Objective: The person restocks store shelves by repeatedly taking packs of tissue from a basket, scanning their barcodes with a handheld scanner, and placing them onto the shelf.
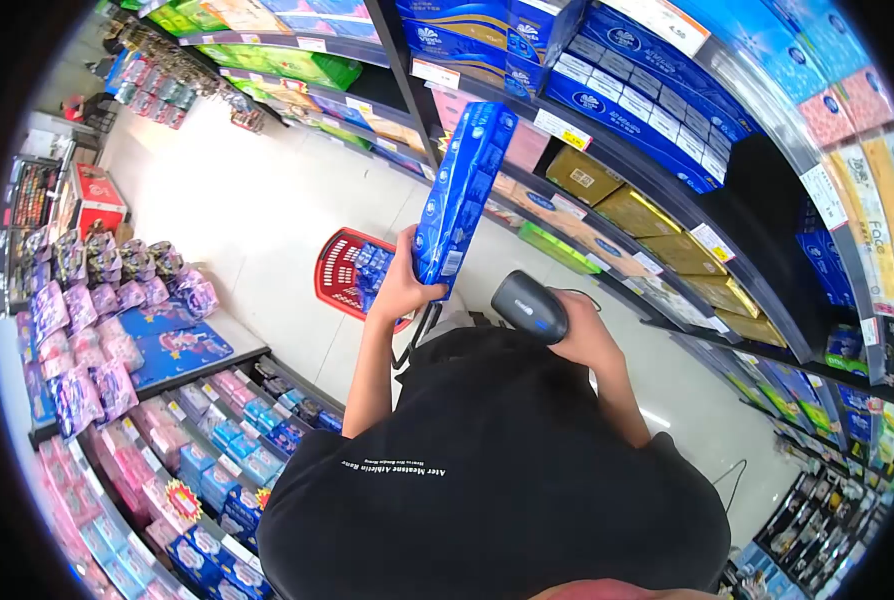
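A long blue package (462, 195) with a barcode label near its lower end is held in my left hand (402, 285), its far end tilted up toward the shelves. My right hand (587, 335) is wrapped round a dark handheld scanner (530, 306), whose head points to the left, toward the package but apart from it. Beyond my left hand, a red basket (329, 268) on the floor contains small blue packs (372, 265).
Shelves of tissue packs (617, 100) curve along the top and right, with price tags on their edges. Lower left stands another shelf with pink and blue packs (207, 470). A red box (97, 200) is at the far left, beyond the pale floor (217, 190).
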`<state>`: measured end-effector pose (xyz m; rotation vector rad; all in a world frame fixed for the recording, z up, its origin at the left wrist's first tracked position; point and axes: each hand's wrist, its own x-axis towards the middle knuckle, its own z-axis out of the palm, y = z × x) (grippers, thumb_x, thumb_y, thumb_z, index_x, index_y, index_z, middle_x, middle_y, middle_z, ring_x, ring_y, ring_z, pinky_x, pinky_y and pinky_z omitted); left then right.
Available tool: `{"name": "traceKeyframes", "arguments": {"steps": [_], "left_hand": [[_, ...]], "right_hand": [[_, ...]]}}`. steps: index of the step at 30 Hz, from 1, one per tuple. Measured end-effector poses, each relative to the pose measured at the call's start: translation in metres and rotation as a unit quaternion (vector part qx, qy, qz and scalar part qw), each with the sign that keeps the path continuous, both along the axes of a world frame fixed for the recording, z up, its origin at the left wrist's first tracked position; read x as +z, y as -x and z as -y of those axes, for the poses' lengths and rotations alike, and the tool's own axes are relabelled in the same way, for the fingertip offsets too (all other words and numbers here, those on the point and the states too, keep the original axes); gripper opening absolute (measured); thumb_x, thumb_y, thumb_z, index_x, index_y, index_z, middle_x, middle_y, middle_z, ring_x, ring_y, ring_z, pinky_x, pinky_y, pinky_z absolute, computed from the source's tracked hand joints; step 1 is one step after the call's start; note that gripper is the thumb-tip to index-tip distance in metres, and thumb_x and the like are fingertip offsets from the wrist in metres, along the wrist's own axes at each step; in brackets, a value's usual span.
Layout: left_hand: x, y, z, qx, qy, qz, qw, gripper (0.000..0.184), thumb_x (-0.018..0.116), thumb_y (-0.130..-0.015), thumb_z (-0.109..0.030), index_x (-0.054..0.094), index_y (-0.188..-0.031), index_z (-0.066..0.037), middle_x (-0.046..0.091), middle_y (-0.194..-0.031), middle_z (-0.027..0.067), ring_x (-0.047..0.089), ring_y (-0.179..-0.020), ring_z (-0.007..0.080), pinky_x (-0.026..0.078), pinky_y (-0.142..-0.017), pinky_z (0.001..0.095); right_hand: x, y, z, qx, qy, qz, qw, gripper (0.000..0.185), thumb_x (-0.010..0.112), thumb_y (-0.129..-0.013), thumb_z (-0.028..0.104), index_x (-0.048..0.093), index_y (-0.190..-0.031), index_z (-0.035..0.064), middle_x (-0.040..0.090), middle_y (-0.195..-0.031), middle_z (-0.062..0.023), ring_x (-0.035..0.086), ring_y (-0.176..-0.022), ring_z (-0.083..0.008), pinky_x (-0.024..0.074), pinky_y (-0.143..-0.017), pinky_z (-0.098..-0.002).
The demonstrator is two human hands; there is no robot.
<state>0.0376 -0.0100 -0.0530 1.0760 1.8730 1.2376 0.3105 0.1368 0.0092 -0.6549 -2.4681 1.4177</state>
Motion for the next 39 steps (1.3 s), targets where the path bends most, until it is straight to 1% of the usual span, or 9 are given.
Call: {"name": "traceKeyframes", "arguments": {"steps": [3,5,10,15,20,23,28,33,39], "left_hand": [[0.014,0.01,0.002,-0.015,0.031,-0.069,0.997,0.095,0.077,-0.055,-0.012,0.034,-0.139,-0.003,0.059,-0.116,0.0233,0.059,-0.11,0.0388,0.047,-0.095,0.0396],[0.033,0.016,0.004,-0.024,0.042,-0.062,0.997,0.091,0.076,-0.053,-0.011,0.04,-0.137,-0.006,0.06,-0.117,0.0225,0.058,-0.11,0.0422,0.048,-0.094,0.0412],[0.028,0.039,-0.001,-0.157,-0.011,-0.064,0.985,0.084,0.075,-0.052,-0.009,0.049,-0.132,-0.009,0.062,-0.12,0.0179,0.061,-0.11,0.0387,0.05,-0.093,0.0415],[0.03,0.051,-0.016,-0.328,-0.032,-0.051,0.943,0.082,0.078,-0.053,-0.007,0.052,-0.131,-0.008,0.063,-0.122,0.0149,0.061,-0.112,0.0365,0.048,-0.096,0.0388],[0.046,0.049,-0.046,-0.368,0.029,-0.139,0.919,0.085,0.085,-0.058,-0.023,0.052,-0.137,-0.018,0.063,-0.116,0.0151,0.061,-0.107,0.037,0.05,-0.091,0.0444],[0.027,0.039,-0.07,-0.397,-0.022,-0.171,0.901,0.092,0.088,-0.054,-0.032,0.051,-0.136,-0.016,0.063,-0.111,0.0161,0.064,-0.097,0.0389,0.052,-0.086,0.0449],[0.033,0.008,-0.127,-0.471,0.003,-0.181,0.864,0.097,0.088,-0.054,-0.046,0.051,-0.137,-0.01,0.062,-0.112,0.0228,0.061,-0.102,0.0441,0.05,-0.088,0.0465],[0.075,-0.012,-0.192,-0.442,-0.038,-0.276,0.853,0.084,0.085,-0.062,-0.044,0.055,-0.13,-0.006,0.063,-0.113,0.0196,0.06,-0.104,0.0412,0.049,-0.089,0.0456],[0.155,-0.036,-0.262,-0.279,-0.281,-0.455,0.798,0.056,0.084,-0.065,-0.029,0.06,-0.11,-0.008,0.062,-0.099,0.0098,0.061,-0.096,0.0313,0.045,-0.08,0.0399]], "right_hand": [[0.009,0.008,0.018,-0.182,0.036,0.008,0.983,0.042,0.079,-0.068,0.013,0.065,-0.105,-0.0027,0.07,-0.096,-0.0182,0.068,-0.086,-0.0271,0.0516,-0.08,-0.0359],[-0.016,0.01,0.019,-0.332,0.177,-0.036,0.926,0.036,0.081,-0.077,0.016,0.066,-0.104,-0.0034,0.071,-0.089,-0.0105,0.065,-0.083,-0.0158,0.0511,-0.073,-0.0324],[0.0,0.027,-0.012,-0.434,0.32,-0.285,0.792,0.039,0.06,-0.094,0.016,0.055,-0.128,-0.0024,0.064,-0.103,-0.0081,0.049,-0.065,-0.0106,0.0451,-0.067,-0.0294],[-0.033,0.0,-0.019,-0.444,0.464,-0.287,0.711,0.046,0.064,-0.094,0.023,0.051,-0.134,0.0049,0.054,-0.086,-0.0008,0.049,-0.065,-0.0104,0.0476,-0.066,-0.0327],[-0.043,-0.028,0.0,-0.522,0.37,-0.212,0.738,0.032,0.074,-0.083,0.008,0.059,-0.111,0.0011,0.06,-0.084,-0.0037,0.058,-0.066,-0.0132,0.0539,-0.063,-0.0319],[-0.038,-0.042,-0.008,-0.537,0.328,-0.215,0.747,0.034,0.075,-0.081,0.007,0.059,-0.111,0.0006,0.061,-0.087,-0.0048,0.06,-0.067,-0.0136,0.0544,-0.063,-0.031],[-0.017,-0.068,-0.034,-0.534,0.233,-0.271,0.766,0.047,0.074,-0.079,0.004,0.058,-0.122,0.0014,0.063,-0.096,-0.0034,0.061,-0.079,-0.0121,0.0513,-0.067,-0.0276],[-0.024,-0.109,-0.072,-0.556,0.212,-0.326,0.735,0.051,0.072,-0.078,0.0,0.055,-0.126,0.0018,0.06,-0.095,-0.0042,0.058,-0.08,-0.0125,0.0485,-0.068,-0.0281],[-0.002,-0.134,-0.128,-0.494,0.174,-0.378,0.764,0.053,0.071,-0.075,-0.006,0.055,-0.125,-0.0007,0.062,-0.096,-0.0069,0.061,-0.079,-0.0157,0.0511,-0.074,-0.031]]}}
